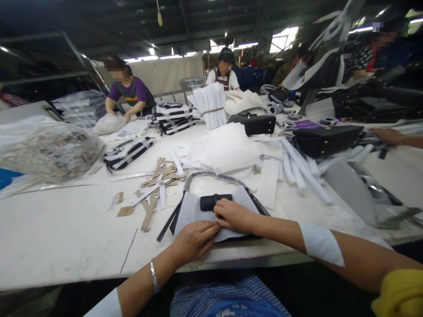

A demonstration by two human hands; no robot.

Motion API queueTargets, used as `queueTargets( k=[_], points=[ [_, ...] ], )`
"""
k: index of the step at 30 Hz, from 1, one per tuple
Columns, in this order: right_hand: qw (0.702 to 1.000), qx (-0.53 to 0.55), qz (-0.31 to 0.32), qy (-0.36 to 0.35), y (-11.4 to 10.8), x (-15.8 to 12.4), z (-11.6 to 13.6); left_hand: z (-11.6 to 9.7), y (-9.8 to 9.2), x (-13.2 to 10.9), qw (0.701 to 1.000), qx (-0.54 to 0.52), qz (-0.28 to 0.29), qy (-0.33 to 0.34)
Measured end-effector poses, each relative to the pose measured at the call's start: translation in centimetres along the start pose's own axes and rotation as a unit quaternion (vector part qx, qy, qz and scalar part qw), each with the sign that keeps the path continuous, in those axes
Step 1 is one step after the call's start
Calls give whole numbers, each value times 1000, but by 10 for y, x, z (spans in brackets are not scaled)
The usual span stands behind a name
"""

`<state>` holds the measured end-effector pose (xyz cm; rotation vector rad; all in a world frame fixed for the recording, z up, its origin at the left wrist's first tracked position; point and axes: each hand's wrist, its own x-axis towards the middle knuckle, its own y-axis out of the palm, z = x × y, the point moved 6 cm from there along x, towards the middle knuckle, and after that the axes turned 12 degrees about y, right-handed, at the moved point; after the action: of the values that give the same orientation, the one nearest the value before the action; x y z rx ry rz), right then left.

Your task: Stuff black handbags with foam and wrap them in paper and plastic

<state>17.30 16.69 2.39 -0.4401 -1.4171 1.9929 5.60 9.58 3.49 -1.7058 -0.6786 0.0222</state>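
Note:
A black handbag (172, 225) lies flat in front of me at the table's near edge. Its handle (211, 174), wrapped in clear film, arches away from me. A white tissue sheet (188, 211) covers much of the bag, and a short black strap tab (207, 203) rests on top. My left hand (196, 240) is over the sheet with its fingers pressed together. My right hand (235, 215) has curled fingers just below the tab, meeting the left fingertips. Something small and shiny shows there, too small to name.
Cardboard and paper strips (153, 185) lie scattered at left, near a large clear plastic bag (53, 149). Stacked white sheets (228, 147) and white foam rolls (302, 169) sit beyond the bag. More black handbags (327, 140) stand at right. Several co-workers (132, 92) are around the table.

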Motion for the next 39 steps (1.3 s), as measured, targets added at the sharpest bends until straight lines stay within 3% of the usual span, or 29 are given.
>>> queueTargets(
  k=[5, 8, 12, 16, 19, 23, 26, 29, 32, 35, 37, 39],
  points=[
    [999, 27, -25, 14, -3, -3, -5, -4, 7, -2, 999, 11, -8, -52],
    [998, 55, -42, -3, -3, -8, -9, 0, 15, -7, 998, 42, -17, -33],
    [992, 95, -78, -11, -4, -13, -8, 2, 18, -9, 997, 76, 13, -24],
    [981, 129, -144, 21, -23, -15, -13, -4, 11, -6, 996, 84, 34, -18],
    [946, 137, -259, 137, -56, -35, -46, -9, 6, -5, 996, 83, 25, -14],
    [842, 108, -386, 360, -85, -95, -122, -9, 8, -7, 996, 85, -13, -11],
    [790, 86, -387, 467, -81, -126, -164, -8, 11, -9, 996, 83, -40, -9],
    [777, 87, -368, 504, -70, -131, -180, -6, 13, -10, 996, 76, -52, -9],
    [771, 90, -385, 499, -76, -129, -167, -6, 13, -11, 996, 67, -58, -13],
    [780, 76, -431, 448, -102, -128, -126, -6, 12, -12, 996, 63, -63, -19],
    [827, 39, -454, 329, -121, -119, -81, -6, 12, -12, 996, 62, -63, -20],
    [893, -5, -413, 178, -126, -103, -31, -6, 14, -11, 996, 62, -58, -19]
  ],
)
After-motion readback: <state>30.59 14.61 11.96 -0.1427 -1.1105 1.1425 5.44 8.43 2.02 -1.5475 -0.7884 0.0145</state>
